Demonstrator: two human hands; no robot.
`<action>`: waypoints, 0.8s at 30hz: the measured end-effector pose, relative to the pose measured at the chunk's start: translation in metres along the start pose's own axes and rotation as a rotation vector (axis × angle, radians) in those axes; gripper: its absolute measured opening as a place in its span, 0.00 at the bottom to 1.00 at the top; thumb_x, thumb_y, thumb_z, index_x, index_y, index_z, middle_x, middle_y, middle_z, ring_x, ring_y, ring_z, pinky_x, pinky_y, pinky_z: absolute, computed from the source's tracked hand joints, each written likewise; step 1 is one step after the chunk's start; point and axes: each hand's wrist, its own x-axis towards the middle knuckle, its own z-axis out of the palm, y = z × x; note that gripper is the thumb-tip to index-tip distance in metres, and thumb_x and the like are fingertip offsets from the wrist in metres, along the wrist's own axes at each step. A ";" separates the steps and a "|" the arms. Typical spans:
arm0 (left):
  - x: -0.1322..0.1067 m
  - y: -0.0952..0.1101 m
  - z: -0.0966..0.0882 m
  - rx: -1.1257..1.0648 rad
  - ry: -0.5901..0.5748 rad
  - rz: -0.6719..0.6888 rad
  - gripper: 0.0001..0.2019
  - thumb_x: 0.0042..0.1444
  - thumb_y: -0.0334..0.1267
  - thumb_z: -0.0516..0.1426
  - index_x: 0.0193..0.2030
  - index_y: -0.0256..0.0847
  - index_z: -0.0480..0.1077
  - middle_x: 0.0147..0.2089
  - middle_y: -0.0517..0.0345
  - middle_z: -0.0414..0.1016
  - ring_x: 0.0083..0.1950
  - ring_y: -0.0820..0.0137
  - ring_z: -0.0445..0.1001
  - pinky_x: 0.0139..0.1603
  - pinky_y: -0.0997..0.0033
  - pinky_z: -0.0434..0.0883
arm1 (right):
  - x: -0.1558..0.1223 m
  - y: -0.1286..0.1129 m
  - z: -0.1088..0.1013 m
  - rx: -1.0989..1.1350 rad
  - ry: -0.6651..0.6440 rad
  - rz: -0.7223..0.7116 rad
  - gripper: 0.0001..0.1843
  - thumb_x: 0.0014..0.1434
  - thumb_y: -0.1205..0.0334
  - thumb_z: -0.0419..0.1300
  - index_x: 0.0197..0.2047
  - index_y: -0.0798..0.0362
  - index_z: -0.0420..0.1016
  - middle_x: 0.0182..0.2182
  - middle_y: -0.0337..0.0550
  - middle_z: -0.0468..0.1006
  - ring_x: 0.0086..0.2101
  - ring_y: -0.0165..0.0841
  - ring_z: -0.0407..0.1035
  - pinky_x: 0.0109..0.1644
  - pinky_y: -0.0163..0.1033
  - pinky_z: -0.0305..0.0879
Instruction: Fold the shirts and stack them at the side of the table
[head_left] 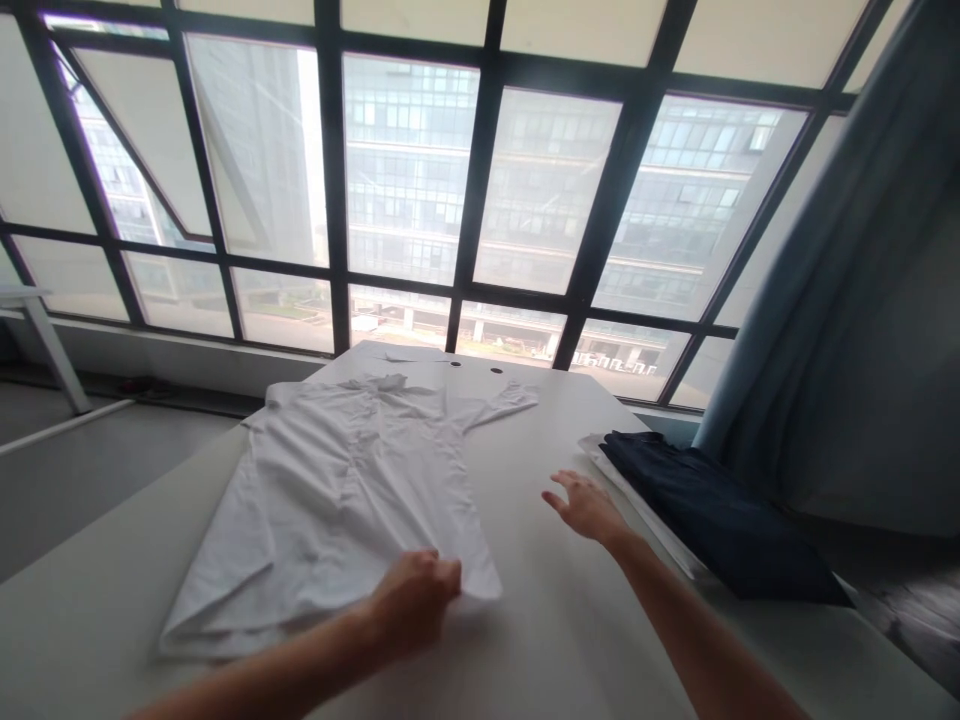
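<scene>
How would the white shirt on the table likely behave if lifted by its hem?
Likely floppy: the white shirt lies in soft wrinkles, so it would probably sag from the left hand closed at its hem. It looks thin, so probably light for its spread. The loose outstretched sleeve might trail across the table.

One head-worn camera supplies the view. It is positioned above the near end of the white table [540, 630], facing forward and down along it toward the windows [409, 170] beyond its far end. The left hand [418, 598] and right hand [589, 505] appear at close range over the table's near half. Coverage extends to the floor [150, 450] left of the table and the curtain [840, 280] right of it.
</scene>
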 end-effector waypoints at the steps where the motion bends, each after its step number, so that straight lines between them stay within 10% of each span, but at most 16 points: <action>1: -0.014 0.013 0.003 -0.032 -0.066 0.088 0.06 0.59 0.36 0.56 0.37 0.41 0.74 0.32 0.47 0.78 0.35 0.58 0.78 0.36 0.65 0.72 | 0.007 -0.003 0.002 0.034 -0.006 -0.005 0.28 0.65 0.49 0.52 0.61 0.59 0.71 0.62 0.57 0.69 0.61 0.44 0.62 0.66 0.48 0.53; 6: -0.043 -0.001 -0.021 -0.406 -0.232 0.298 0.12 0.61 0.46 0.57 0.49 0.50 0.76 0.40 0.59 0.82 0.40 0.66 0.80 0.42 0.71 0.73 | 0.049 -0.011 0.012 0.087 -0.062 0.106 0.30 0.68 0.49 0.48 0.64 0.62 0.67 0.59 0.58 0.71 0.59 0.41 0.65 0.62 0.40 0.58; 11: -0.015 -0.123 -0.055 -0.176 0.128 -0.150 0.20 0.63 0.49 0.52 0.56 0.44 0.74 0.56 0.48 0.77 0.59 0.58 0.72 0.61 0.59 0.66 | 0.085 -0.030 0.025 -0.001 -0.060 0.201 0.34 0.64 0.53 0.54 0.69 0.62 0.58 0.59 0.65 0.70 0.56 0.47 0.68 0.56 0.45 0.64; 15: -0.011 -0.200 -0.038 -0.003 0.062 -0.328 0.35 0.61 0.60 0.50 0.69 0.43 0.62 0.71 0.44 0.57 0.73 0.51 0.53 0.69 0.46 0.51 | 0.103 -0.042 0.021 -0.035 -0.058 0.176 0.19 0.62 0.60 0.57 0.55 0.56 0.75 0.48 0.59 0.78 0.49 0.47 0.74 0.48 0.43 0.67; 20: -0.003 -0.212 -0.013 0.042 0.012 -0.429 0.42 0.62 0.66 0.40 0.74 0.38 0.49 0.76 0.43 0.39 0.76 0.45 0.36 0.68 0.32 0.39 | 0.113 -0.020 -0.034 -0.057 0.266 0.123 0.18 0.68 0.59 0.47 0.52 0.56 0.72 0.50 0.57 0.76 0.47 0.43 0.73 0.45 0.41 0.64; 24: 0.029 -0.194 -0.011 -0.052 0.009 -0.244 0.43 0.61 0.68 0.42 0.75 0.40 0.46 0.76 0.45 0.40 0.76 0.50 0.39 0.71 0.44 0.47 | 0.109 0.035 -0.090 -0.092 0.629 0.116 0.20 0.69 0.57 0.46 0.54 0.61 0.70 0.50 0.61 0.74 0.44 0.44 0.71 0.43 0.41 0.62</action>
